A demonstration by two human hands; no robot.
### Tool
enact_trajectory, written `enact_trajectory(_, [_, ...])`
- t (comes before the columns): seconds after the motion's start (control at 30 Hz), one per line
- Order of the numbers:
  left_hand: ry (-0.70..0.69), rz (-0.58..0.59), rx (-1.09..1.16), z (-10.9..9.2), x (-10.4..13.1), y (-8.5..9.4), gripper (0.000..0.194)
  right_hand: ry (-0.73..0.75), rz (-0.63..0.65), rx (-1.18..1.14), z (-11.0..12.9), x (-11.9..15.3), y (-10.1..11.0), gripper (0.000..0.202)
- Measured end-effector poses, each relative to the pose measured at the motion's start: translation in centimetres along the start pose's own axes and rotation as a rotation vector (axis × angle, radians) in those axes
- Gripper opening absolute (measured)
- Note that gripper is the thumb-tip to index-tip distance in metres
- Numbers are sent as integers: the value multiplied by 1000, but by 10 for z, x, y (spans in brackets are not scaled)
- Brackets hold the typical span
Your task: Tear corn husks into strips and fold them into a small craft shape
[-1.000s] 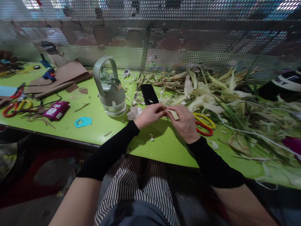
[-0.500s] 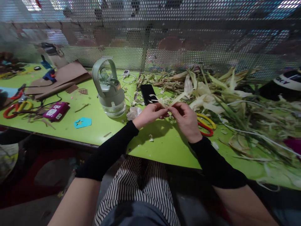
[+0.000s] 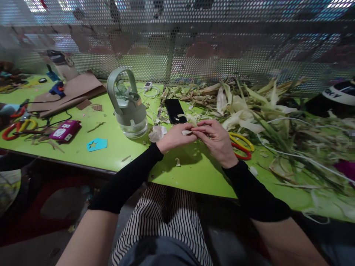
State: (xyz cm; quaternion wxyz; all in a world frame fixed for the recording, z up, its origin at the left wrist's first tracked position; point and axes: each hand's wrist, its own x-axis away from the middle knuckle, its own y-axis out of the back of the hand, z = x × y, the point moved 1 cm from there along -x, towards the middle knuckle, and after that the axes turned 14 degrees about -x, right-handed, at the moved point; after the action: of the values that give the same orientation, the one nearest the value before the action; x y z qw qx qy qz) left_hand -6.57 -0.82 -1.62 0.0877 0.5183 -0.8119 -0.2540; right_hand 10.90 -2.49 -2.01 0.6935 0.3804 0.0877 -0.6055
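Over the green table [image 3: 199,177], my left hand [image 3: 179,136] is closed on pale husk strips [image 3: 190,119], whose ends stick up toward the phone. My right hand [image 3: 215,138] meets it, its fingers pinched together on a pale piece at the left fingertips. A small pale flap [image 3: 186,132] lies against the left thumb. Just beyond the hands is a black phone [image 3: 174,110]. Red and yellow scissors [image 3: 242,146] lie right beside my right hand, partly hidden by it.
A water bottle [image 3: 131,118] stands left of the hands, near crumpled pale husk [image 3: 157,133]. Husks [image 3: 249,107] are heaped at the right, crossed by a white cable. At the left are a magenta box [image 3: 66,131], a blue tag [image 3: 97,144], brown paper [image 3: 74,92] and more scissors [image 3: 19,129].
The husk strips have turned and show less above my fingers. My right hand's fingers have shifted over the left fingertips, and the pale flap now shows by the left thumb.
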Motion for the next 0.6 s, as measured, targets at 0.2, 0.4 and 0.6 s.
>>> enact_trajectory(0.2, [22,88,317,1,-2,-5,26,-8,-86,18,5,-1,-1,19])
enact_trajectory(0.4, [-78,88,114,3,-3,-7,22,-78,-97,64,-3,-3,-1,34])
enact_trajectory(0.6, [-119,102,-151,4,-4,-9,20,-50,-96,74,-11,-3,0,33])
